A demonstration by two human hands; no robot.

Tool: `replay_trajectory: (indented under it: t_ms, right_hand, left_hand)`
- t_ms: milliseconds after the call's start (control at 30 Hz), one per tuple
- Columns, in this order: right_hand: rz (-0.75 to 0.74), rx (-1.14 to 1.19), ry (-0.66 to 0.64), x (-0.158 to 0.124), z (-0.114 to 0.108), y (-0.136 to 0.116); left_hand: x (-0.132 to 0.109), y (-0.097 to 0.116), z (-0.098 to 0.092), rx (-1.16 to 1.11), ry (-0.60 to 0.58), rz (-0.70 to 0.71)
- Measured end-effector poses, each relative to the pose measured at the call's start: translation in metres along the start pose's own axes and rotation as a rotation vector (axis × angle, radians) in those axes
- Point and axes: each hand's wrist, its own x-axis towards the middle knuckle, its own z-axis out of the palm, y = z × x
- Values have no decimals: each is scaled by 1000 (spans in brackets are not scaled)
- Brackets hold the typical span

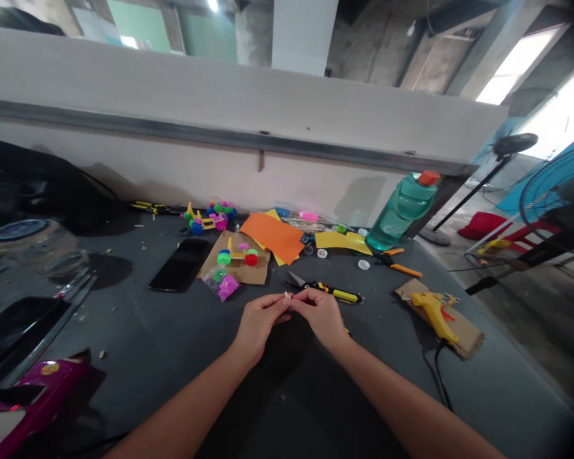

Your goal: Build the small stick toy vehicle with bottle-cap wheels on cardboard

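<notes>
A small whitish piece (287, 296) is pinched between the fingertips of both hands, above the dark table; its kind is too small to make out. My left hand (262, 320) closes on it from the left, thumb and index finger together. From the other side my right hand (318, 313) grips it the same way. Just beyond the right hand lies a pair of scissors or pliers with yellow-and-black handles (339, 292). Past the left hand, a plastic bag with a pink lump (228, 287) lies by a small toy car with coloured wheels (238, 256) on cardboard (253, 274).
A black phone (180, 265) and orange paper (272, 236) lie further back. A green bottle (402, 213) stands at the back right, near orange-handled pliers (402, 268). A yellow glue gun (435, 312) with a cord rests on cardboard at right. A magenta tool (48, 392) lies front left.
</notes>
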Motion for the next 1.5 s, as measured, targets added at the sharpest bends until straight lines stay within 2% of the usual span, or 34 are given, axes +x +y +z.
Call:
replay_trajectory:
  t_ms: [100,233,333,500,600,700,867,967,1067,1200,1500]
  right_hand:
    - [-68,-101,1,1,-2,1]
    - [-325,-361,80,-2,-4,1]
    - [-479,-464,111,-3,-8,-2]
    - [-658,-512,-38,-1,-17,-4]
    - [-600,-480,-114,0,-19,-4]
    - [-434,-427,-159,-1,-19,-4]
    - [-144,-189,-303,2,-22,-8]
    - [-45,-78,-298,5,-23,-9]
    - [-13,-74,-215,6,-22,-9]
    - [-11,-47,-131,6,-20,-8]
    - [45,42,-121,4,-15,-7]
  left_hand:
    - [0,2,-2,-73,-12,-47]
    - [0,5,-4,-72,-46,-79]
    - [1,7,-5,-66,-88,-120]
    - [4,11,-12,-16,-190,-221]
    - [4,13,-17,97,-276,-247]
    - [5,13,-19,230,-335,-215]
    - [4,13,-15,293,-316,-167]
    - [4,13,-13,274,-290,-170]
    - [4,12,-14,194,-259,-170]
    - [4,11,-14,114,-277,-177]
    - [6,11,-9,199,-106,-43]
